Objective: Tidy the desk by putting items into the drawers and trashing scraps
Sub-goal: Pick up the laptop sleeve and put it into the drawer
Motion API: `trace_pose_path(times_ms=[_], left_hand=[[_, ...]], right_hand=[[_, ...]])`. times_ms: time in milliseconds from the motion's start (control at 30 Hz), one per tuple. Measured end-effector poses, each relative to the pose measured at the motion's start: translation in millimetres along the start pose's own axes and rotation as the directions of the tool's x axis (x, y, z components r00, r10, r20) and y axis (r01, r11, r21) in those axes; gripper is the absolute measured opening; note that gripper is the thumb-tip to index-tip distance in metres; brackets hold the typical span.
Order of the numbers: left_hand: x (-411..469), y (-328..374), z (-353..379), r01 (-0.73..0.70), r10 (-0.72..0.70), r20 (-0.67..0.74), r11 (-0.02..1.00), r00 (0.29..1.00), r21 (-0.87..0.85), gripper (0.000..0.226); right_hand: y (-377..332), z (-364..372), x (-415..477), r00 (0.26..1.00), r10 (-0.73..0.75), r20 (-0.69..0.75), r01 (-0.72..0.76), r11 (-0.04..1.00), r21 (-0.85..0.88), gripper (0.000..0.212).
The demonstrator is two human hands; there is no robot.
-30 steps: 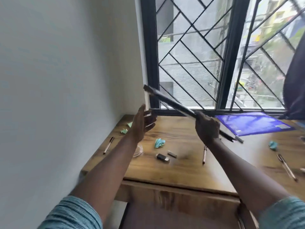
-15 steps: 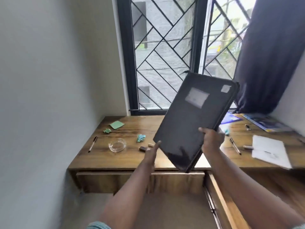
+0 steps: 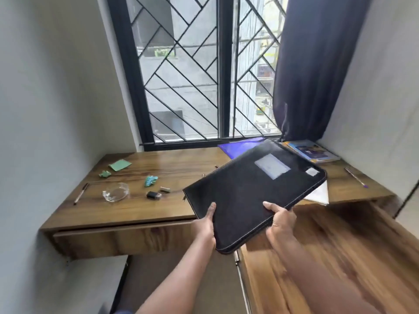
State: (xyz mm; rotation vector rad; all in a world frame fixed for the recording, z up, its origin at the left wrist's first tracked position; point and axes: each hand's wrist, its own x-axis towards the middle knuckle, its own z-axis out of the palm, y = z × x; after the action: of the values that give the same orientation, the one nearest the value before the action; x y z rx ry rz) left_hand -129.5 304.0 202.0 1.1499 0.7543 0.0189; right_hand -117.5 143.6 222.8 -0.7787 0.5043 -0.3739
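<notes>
No text can be read: the black folder [image 3: 254,193] bears 2 pale labels, both blurred blank.

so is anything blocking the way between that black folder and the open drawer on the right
Nothing visible does. Both hands, left and right, hold the black folder by its near edge, above the desk. The open drawer below and to its right looks bare, though that area is blurred.
</notes>
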Motion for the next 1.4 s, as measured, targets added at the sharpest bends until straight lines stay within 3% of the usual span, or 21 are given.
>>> trace_pose_path(times_ms=[100,200,233,300,400,500,667,833,967,1033,1133,1267,1400], left_hand=[[-26.5,-14.7,30.8,-0.095,0.095,-0.008,0.995,0.995,0.039,0.049],[-46.2,-31.1,54.3,-0.164,0.167,-0.022,0.982,0.986,0.092,0.043],[-52.9,-38.0,60.6,-0.178,0.181,-0.016,0.977,0.983,0.114,0.042],[-62.9,-52.9,71.6,-0.198,0.203,-0.016,0.965,0.979,0.172,0.043],[-74.6,-78.2,84.8,-0.211,0.226,-0.018,0.933,0.974,0.290,0.048],[-87.7,-105.5,96.6,-0.212,0.242,-0.025,0.892,0.970,0.399,0.061],[-103.5,-140.2,107.3,-0.166,0.204,-0.016,0.838,0.979,0.520,0.075],[-107.0,-184.1,105.8,-0.134,0.155,0.005,0.832,0.988,0.539,0.050],[-100.5,-213.0,103.6,-0.001,0.064,-0.086,0.804,0.994,0.594,0.050],[-96.8,-220.3,100.5,0.019,0.043,-0.087,0.798,0.995,0.602,0.054],[-78.0,-224.1,107.4,0.029,0.034,-0.093,0.800,0.995,0.599,0.052],[-52.1,-204.8,124.5,0.033,0.037,-0.100,0.786,0.994,0.618,0.048],[-12.1,-185.1,129.9,0.064,0.053,-0.136,0.681,0.989,0.730,0.061]], right_hand=[[-33.4,-42.5,22.6,0.998,0.055,0.021,-0.056,0.998,0.041,0.030],[-82.1,-90.1,62.8,0.998,0.029,-0.058,-0.023,0.994,0.103,0.040],[-99.5,-108.7,77.2,0.997,0.029,-0.067,-0.023,0.996,0.084,0.032],[-132.6,-144.7,95.5,0.997,0.049,-0.052,-0.050,0.999,-0.021,0.008],[-163.5,-192.5,115.2,0.998,0.044,-0.035,-0.052,0.957,-0.286,0.013],[-179.0,-238.9,118.5,0.986,0.165,-0.033,-0.160,0.856,-0.492,0.015],[-183.2,-309.8,133.5,0.962,0.239,-0.129,-0.257,0.644,-0.721,0.018],[-166.5,-368.3,172.1,0.953,0.219,-0.211,-0.291,0.457,-0.840,0.029],[-175.2,-370.6,162.2,0.942,0.209,-0.263,-0.331,0.439,-0.836,0.034],[-176.6,-366.6,153.8,0.947,0.194,-0.255,-0.312,0.375,-0.873,0.036],[-169.5,-361.0,169.6,0.959,0.150,-0.240,-0.280,0.385,-0.879,0.047],[-159.0,-332.9,192.3,0.963,0.209,-0.169,-0.245,0.427,-0.870,0.030],[-147.7,-301.8,215.2,0.958,0.271,-0.090,-0.201,0.416,-0.887,0.009]])
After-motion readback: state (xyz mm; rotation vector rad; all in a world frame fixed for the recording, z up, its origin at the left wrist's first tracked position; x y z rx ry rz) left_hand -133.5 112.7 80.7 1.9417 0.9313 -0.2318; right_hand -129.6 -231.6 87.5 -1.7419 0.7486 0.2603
